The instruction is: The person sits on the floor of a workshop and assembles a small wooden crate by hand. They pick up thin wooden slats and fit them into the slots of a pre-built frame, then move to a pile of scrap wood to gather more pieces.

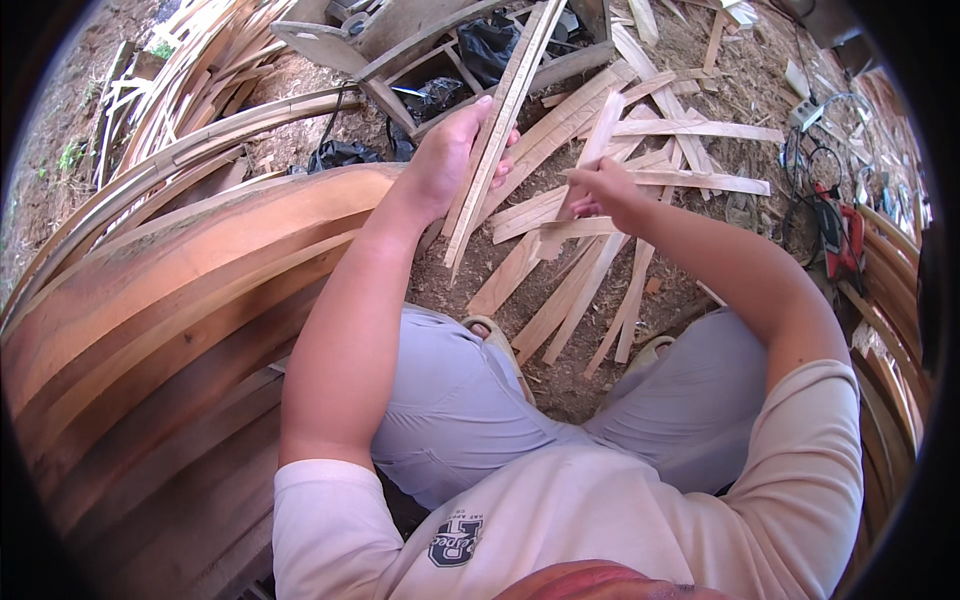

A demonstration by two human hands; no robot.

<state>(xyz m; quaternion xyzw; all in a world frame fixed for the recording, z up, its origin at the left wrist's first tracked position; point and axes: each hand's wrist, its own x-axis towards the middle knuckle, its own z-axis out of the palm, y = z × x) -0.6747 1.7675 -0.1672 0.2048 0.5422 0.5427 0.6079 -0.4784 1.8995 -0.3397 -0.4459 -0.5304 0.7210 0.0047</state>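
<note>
My left hand (452, 150) grips a long thin wooden slat (503, 110) that slants from upper right down to lower left, its lower tip near the ground. My right hand (598, 188) is closed around a shorter, lighter wooden strip (596, 140) pointing up and away from me. The two hands are a short distance apart above a scatter of loose wooden strips (560, 290) on the dirt in front of my knees.
A tall stack of long curved wooden boards (170, 290) fills the left side. More bent slats (190, 80) lie at the upper left. A red power tool (838, 235) with cables lies at the right, near a power strip (806, 113). A wooden frame (400, 50) stands ahead.
</note>
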